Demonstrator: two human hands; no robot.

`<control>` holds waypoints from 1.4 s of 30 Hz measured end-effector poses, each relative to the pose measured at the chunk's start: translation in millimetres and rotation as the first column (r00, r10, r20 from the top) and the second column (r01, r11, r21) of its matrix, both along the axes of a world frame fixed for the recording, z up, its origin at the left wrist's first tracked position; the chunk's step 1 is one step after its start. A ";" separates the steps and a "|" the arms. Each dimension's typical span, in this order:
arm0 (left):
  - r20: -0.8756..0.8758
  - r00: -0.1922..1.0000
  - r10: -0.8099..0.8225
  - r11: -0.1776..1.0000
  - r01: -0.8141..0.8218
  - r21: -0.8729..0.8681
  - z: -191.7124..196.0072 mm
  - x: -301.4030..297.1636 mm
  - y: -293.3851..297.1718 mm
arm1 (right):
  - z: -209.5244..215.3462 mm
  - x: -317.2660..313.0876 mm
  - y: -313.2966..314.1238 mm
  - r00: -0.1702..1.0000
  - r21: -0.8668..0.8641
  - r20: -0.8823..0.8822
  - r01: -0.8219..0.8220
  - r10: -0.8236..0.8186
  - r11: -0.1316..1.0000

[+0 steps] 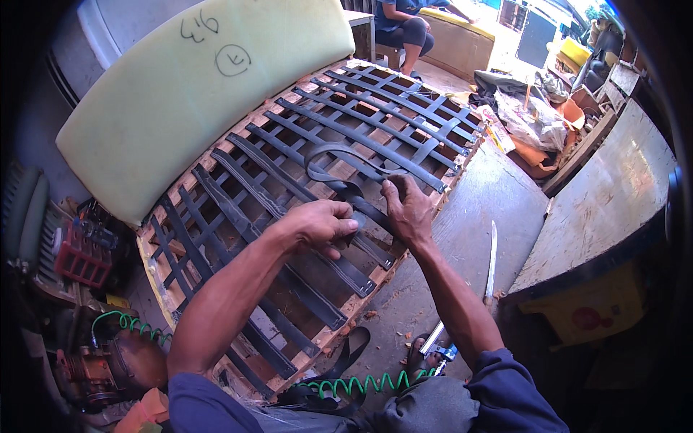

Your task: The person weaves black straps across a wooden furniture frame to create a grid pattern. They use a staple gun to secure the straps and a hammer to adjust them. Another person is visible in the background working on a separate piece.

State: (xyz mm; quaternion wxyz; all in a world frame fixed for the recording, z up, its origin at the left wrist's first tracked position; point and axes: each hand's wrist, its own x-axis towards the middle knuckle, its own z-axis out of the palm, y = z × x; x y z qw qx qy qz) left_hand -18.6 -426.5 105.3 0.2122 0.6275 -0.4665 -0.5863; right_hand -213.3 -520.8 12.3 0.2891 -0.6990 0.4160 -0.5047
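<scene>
Both grips pinch flat black rubber strap (pixel 361 196) | left hand (pixel 320 226) | right hand (pixel 408 209) | slatted wooden frame (pixel 339 314)

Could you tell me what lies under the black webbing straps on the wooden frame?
Under the black webbing straps, the wooden frame has open gaps showing dim brown floor. The left hand and right hand, gripping a loose strap, cover part.

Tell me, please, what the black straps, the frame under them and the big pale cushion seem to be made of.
Black straps: probably rubber or elastic webbing, matte, bending limply. Frame: bare, unfinished wood, grain and raw edges showing. Pale cushion: apparently uncovered foam, yellowish, dull, soft rounded edges.
</scene>
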 end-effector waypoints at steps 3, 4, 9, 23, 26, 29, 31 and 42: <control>0.042 0.999 -0.026 1.000 0.026 0.000 28.6 38.2 57.6 | -0.4 -0.2 2.2 0.977 0.037 0.141 0.156 -0.160 0.987; 0.131 0.982 -0.136 0.990 0.138 -0.006 31.7 51.1 84.7 | 2.3 -2.0 7.7 0.968 0.076 0.205 0.131 -0.144 0.988; 0.119 0.954 -0.274 0.961 0.267 0.070 31.6 72.7 251.3 | 30.3 -11.2 78.9 0.986 0.323 0.133 -0.134 0.096 0.937; 0.460 0.848 0.265 0.955 -0.164 -0.248 17.4 74.9 278.9 | 44.1 30.6 169.7 0.618 0.241 0.342 -0.785 0.707 0.570; 0.333 0.848 0.413 0.799 -0.162 -0.579 -7.7 48.6 255.9 | 46.8 20.0 130.1 0.910 -0.132 0.042 -0.405 0.414 0.905; 0.364 0.883 0.297 0.689 0.065 -0.722 -34.6 34.0 212.8 | 38.9 19.1 106.5 0.971 -0.444 -0.165 -0.230 0.174 0.866; 0.389 0.889 0.242 0.619 0.167 -0.768 -50.8 28.1 178.1 | 31.2 22.1 104.0 0.892 0.113 -0.378 -0.223 0.249 0.968; 0.519 0.853 -0.059 0.989 0.122 -0.088 -50.4 29.4 81.0 | 42.3 46.2 87.7 0.797 0.412 -0.503 -0.120 0.336 0.903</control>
